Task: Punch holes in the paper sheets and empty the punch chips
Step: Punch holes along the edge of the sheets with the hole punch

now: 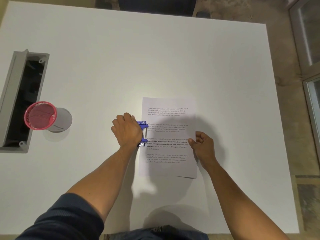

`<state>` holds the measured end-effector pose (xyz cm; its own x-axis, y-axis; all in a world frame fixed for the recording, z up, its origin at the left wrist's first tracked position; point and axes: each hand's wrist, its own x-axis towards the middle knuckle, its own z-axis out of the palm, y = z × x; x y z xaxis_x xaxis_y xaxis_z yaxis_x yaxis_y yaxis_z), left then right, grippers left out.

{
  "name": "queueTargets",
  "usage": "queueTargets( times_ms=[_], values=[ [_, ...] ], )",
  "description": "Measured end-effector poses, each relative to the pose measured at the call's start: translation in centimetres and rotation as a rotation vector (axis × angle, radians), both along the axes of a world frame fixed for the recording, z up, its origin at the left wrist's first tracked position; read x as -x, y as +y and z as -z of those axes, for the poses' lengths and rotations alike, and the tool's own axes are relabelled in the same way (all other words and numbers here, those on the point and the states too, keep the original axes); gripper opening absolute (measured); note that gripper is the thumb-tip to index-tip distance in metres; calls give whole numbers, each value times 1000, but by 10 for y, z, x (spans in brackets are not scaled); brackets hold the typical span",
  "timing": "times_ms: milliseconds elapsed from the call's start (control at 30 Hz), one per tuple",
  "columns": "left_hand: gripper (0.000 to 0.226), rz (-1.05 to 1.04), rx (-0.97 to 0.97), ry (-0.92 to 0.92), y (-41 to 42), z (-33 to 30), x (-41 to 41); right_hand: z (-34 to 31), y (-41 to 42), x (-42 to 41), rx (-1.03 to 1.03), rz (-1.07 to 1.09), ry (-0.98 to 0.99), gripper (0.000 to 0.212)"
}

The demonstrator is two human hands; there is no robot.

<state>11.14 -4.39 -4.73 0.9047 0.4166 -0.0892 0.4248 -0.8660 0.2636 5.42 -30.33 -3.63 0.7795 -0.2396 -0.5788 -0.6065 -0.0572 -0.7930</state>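
A: Looking from the near side, what do the hands do now?

B: The left hand [127, 129] lies with curled fingers on top of the blue hole punch [143, 133], and I judge it presses the lever down. The right hand [203, 146] is loosely closed and pinches the right edge of the printed paper sheets [168, 137] to keep them steady.

A: Where are the sheets and the punch?

B: The sheets lie flat on the white table [155, 58], in front of the person. The punch sits at their left edge, about the middle of the long side, and the edge goes into its slot.

A: So how far is the task?

B: I think the punching step is in hand. If the holes are already cut, I cannot tell, because the punch covers that edge. No chips are visible on the table.

A: And what is left?

B: The emptying is not done yet, as I judge. Farther to the left stands a red mesh cup [40, 115], well apart from the punch; it seems the likely place for the chips. Behind it there is an open grey cable tray [22, 99] in the table.
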Motion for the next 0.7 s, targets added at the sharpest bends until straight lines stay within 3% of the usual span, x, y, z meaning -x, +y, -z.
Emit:
queueTargets(
  times_ms=[433, 700],
  values=[
    [52, -59, 302, 98, 0, -21, -4, -2, 0, 1, 28, 3, 4, 21],
    [29, -89, 736, 87, 14, -29, 18, -12, -9, 5, 6, 8, -28, 21]
  ],
)
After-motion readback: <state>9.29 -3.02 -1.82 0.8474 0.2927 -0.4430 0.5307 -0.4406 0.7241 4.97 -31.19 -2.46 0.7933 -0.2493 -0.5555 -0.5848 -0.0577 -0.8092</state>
